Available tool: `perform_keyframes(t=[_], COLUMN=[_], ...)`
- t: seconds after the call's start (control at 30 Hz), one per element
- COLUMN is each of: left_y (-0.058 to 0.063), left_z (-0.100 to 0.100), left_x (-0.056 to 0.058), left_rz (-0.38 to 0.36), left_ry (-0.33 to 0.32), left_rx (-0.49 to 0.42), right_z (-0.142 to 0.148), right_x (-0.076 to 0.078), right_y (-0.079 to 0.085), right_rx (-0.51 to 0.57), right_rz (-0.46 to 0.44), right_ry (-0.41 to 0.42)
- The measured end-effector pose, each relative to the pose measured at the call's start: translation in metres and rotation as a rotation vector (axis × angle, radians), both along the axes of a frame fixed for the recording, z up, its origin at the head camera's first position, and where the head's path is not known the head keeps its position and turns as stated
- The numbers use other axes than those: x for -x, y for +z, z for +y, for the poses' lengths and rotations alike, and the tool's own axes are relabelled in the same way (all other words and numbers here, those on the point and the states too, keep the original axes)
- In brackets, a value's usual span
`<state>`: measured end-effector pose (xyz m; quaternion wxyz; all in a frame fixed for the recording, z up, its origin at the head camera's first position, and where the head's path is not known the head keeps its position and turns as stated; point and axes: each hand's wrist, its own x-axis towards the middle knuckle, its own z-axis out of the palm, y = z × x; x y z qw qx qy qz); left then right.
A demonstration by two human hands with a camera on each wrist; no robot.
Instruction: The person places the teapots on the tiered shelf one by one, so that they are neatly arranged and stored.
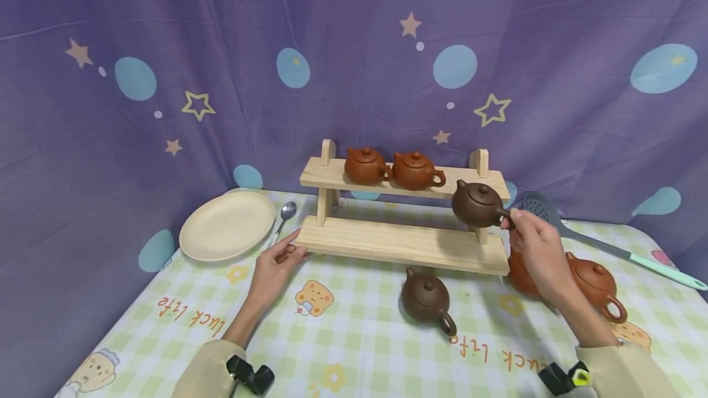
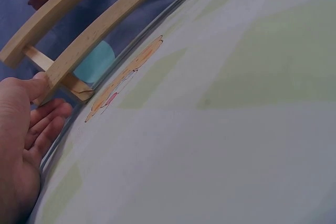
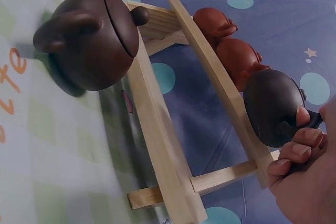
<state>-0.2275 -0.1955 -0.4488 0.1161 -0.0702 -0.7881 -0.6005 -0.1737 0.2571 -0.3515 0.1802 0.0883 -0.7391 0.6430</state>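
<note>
A two-tier wooden rack [image 1: 398, 241] stands on the tablecloth. My left hand [image 1: 278, 268] grips the left end of its lower shelf, thumb above and fingers below, as the left wrist view shows. With my right hand [image 1: 533, 250] I hold a dark brown teapot [image 1: 477, 204] by its handle, by the right part of the upper shelf; whether it touches the shelf I cannot tell. Two reddish-brown teapots, a left one [image 1: 365, 168] and a right one [image 1: 413, 173], sit on the upper shelf. Another dark brown teapot [image 1: 424, 298] rests on the cloth before the rack.
Right of the rack, two more reddish-brown teapots, one [image 1: 522, 276] partly hidden by my right hand and another [image 1: 593, 280], stand on the cloth. Behind them lies a slotted skimmer [image 1: 594, 242]. A cream plate [image 1: 227, 226] and a spoon [image 1: 287, 211] are at the left.
</note>
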Motion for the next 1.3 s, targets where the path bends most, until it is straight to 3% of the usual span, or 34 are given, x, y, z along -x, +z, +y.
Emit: perform_keyframes(t=[0.23, 0.77, 1.3], left_y=[0.001, 0.000, -0.001], left_z=[0.001, 0.000, 0.000], left_x=[0.000, -0.001, 0.000], left_rz=[0.001, 0.018, 0.006], left_ry=[-0.002, -0.016, -0.005], left_rx=[0.000, 0.002, 0.007], right_z=[-0.001, -0.006, -0.012], right_x=[0.006, 0.022, 0.038], right_y=[0.004, 0.009, 0.012], right_rx=[0.054, 0.045, -0.050], right_rz=[0.006, 0.013, 0.011], right_ry=[0.010, -0.032, -0.105])
